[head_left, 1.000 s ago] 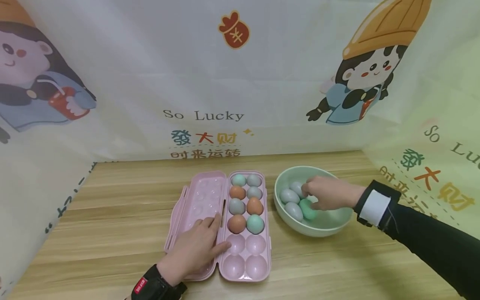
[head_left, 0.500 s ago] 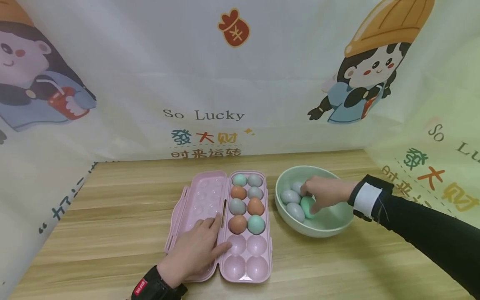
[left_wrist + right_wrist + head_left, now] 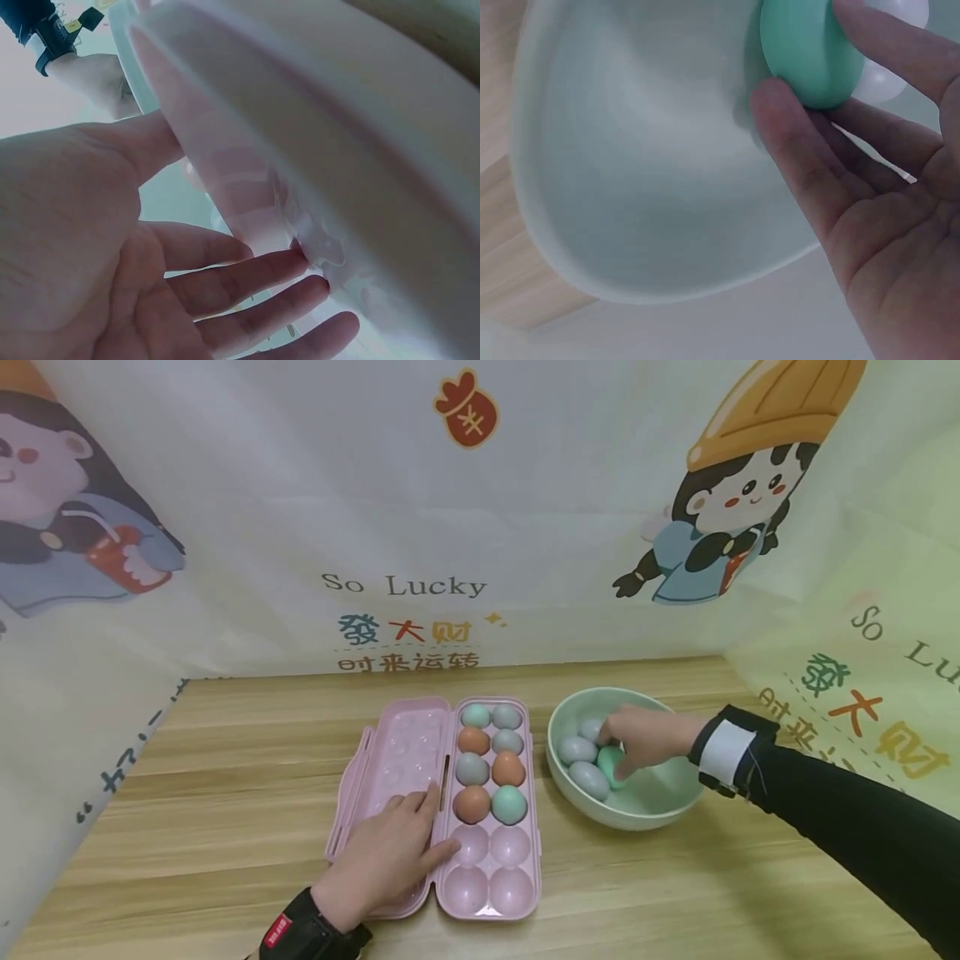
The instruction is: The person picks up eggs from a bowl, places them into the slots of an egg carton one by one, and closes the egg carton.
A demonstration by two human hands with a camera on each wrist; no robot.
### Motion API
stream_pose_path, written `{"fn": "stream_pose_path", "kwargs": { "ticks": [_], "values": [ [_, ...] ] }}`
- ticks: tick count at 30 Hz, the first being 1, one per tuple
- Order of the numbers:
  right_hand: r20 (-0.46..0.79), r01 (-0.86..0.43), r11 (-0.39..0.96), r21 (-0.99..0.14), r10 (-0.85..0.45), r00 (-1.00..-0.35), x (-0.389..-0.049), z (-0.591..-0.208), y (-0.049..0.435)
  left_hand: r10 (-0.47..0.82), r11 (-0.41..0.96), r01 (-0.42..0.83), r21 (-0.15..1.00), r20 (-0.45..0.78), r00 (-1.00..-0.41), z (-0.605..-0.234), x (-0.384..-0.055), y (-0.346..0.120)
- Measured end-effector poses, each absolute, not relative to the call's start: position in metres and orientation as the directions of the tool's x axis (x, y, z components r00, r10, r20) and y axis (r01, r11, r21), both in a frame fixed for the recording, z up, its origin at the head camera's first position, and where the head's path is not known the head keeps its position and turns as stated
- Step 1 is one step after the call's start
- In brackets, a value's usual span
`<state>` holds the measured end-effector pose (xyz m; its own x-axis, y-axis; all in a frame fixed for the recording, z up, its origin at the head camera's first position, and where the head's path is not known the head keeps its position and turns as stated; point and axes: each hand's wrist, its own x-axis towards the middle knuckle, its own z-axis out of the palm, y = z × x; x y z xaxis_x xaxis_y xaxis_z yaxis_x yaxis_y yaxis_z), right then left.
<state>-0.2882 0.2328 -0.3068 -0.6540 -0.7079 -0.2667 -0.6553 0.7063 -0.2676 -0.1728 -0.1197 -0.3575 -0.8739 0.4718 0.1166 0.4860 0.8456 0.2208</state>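
Observation:
A pink egg carton (image 3: 420,906) lies open on the table, its lid folded to the left. Brown, grey and mint-green eggs fill its far rows; the two nearest rows of cups hold none. My left hand (image 3: 393,856) rests across the lid and hinge with fingers extended, thumb over the egg side. To the right stands a pale green bowl (image 3: 660,820) with several grey eggs (image 3: 588,781) in its left part. Inside it, my right hand (image 3: 645,739) pinches a green egg (image 3: 810,49) between thumb and fingers. In the head view the hand partly covers that egg.
Wood-grain table (image 3: 225,802) extends around the carton and bowl. A printed white cloth (image 3: 555,560) with cartoon figures and lettering hangs behind and along both sides.
My right hand has closed its thumb and fingers onto the green egg in the bowl. The left hand stays on the carton. The head view has shifted slightly.

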Motion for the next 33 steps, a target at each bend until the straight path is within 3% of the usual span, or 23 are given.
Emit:
{"fn": "stream_pose_path", "kwargs": {
  "ticks": [9, 33],
  "values": [
    [-0.207, -0.714, 0.679, -0.171, -0.733, -0.648, -0.278, -0.307, 0.226, 0.469, 0.847, 0.485, 0.216, 0.126, -0.874, -0.358, -0.172, -0.12],
    [-0.27, -0.663, 0.734, -0.149, -0.675, -0.686, -0.275, -0.312, 0.225, 0.468, 0.853, 0.476, 0.212, 0.092, -0.879, -0.354, -0.169, -0.119]
  ]
}}
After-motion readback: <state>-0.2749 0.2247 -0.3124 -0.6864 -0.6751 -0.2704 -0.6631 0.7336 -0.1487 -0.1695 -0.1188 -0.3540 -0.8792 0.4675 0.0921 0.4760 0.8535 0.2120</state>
